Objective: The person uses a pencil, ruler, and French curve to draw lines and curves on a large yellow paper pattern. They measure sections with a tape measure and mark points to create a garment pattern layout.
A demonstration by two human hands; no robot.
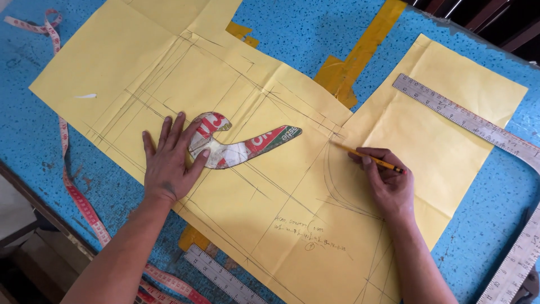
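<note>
Blue speckled counter (315,34) fills the view, with strips of mustard tape (360,53) stuck across it. Over most of it lies a large yellow paper sheet (169,73), creased and ruled with pencil construction lines, and a second yellow sheet (450,129) overlaps it on the right. A metal L-square ruler (478,126) rests across that second sheet, a straight ruler (222,277) lies at the near edge, and a red measuring tape (76,194) trails down the left side. The left hand (169,163) lies flat with fingers spread, pressing down one end of a curved cardboard template (247,146) cut from red-and-white printed packaging. The right hand (385,183) has its grip pinched on a yellow pencil (368,157), whose tip touches the paper at the top of a drawn curve. Pattern drafting looks under way, at the curve-marking step; a clean line would call for a steady template and a light pencil.
</note>
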